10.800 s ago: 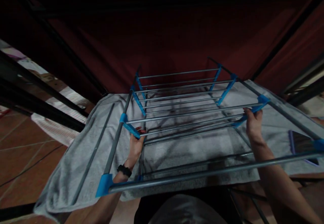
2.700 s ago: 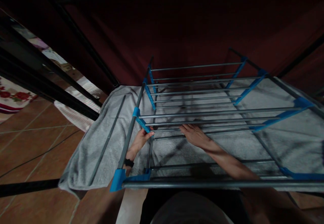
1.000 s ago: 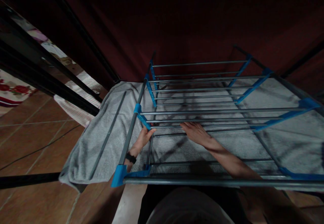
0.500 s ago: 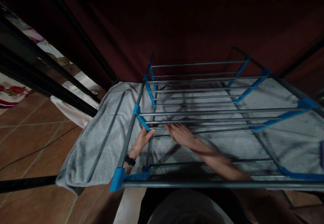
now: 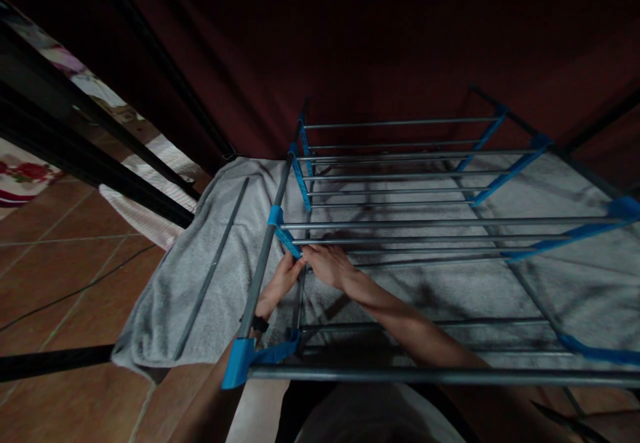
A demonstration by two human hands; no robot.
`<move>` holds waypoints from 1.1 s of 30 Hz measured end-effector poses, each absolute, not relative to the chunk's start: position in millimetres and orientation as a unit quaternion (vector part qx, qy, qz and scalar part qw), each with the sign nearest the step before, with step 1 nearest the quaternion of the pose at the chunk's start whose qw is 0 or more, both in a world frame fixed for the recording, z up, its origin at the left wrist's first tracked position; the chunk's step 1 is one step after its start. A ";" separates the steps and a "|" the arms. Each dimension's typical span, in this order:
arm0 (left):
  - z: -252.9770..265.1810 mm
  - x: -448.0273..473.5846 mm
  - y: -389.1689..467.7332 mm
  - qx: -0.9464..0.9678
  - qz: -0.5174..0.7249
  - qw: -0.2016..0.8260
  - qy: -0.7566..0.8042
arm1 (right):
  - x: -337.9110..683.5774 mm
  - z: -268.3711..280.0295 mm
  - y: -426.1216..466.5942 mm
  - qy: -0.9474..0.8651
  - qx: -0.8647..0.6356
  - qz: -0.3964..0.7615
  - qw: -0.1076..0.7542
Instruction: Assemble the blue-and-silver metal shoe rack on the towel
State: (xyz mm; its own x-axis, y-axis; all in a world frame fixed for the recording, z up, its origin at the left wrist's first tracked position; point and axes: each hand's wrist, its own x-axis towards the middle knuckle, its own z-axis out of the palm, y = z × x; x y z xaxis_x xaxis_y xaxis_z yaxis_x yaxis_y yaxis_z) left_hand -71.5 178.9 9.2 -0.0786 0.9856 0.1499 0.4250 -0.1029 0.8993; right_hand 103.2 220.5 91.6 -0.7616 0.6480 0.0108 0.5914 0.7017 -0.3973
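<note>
Item one: a rack of gray metal tubes joined by blue plastic pieces [image 5: 425, 375], set on a gray towel [image 5: 165, 303] directly before the wearer; its thinner rods run from left to right, and what the towel covers we cannot tell. Item two: the blue bracket [image 5: 287, 238] on the rack's left side, second from the front, slanting downward and inward from the side tube. Item three: the left hand [image 5: 283, 279], with a black wristband [image 5: 259, 323]; we record its grip as closed about the lower end of that bracket, thumb in front, other fingers partly hidden behind. Item four: the right hand [image 5: 330, 266], palm downward, fingers bent over the rods just beside the same bracket end, tips close against the left thumb; whether its grip is clasped tight we cannot tell. Item five: a loose gray rod [image 5: 213, 266], lying lengthwise on the towel to the left, apart from the rack. Surroundings: we list a dark red panel [image 5: 375, 49] behind, black bars [image 5: 95, 161] to the left, a striped cloth [image 5: 145, 216] beneath them, a flowered cloth [image 5: 25, 173] at the left edge, and a thin dark cord [image 5: 80, 291] along the tiled floor [image 5: 45, 266].
</note>
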 end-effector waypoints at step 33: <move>5.7 -75.4 182.5 0.644 0.400 0.283 0.588 | 94.3 87.4 227.4 -0.917 -0.348 0.192 0.036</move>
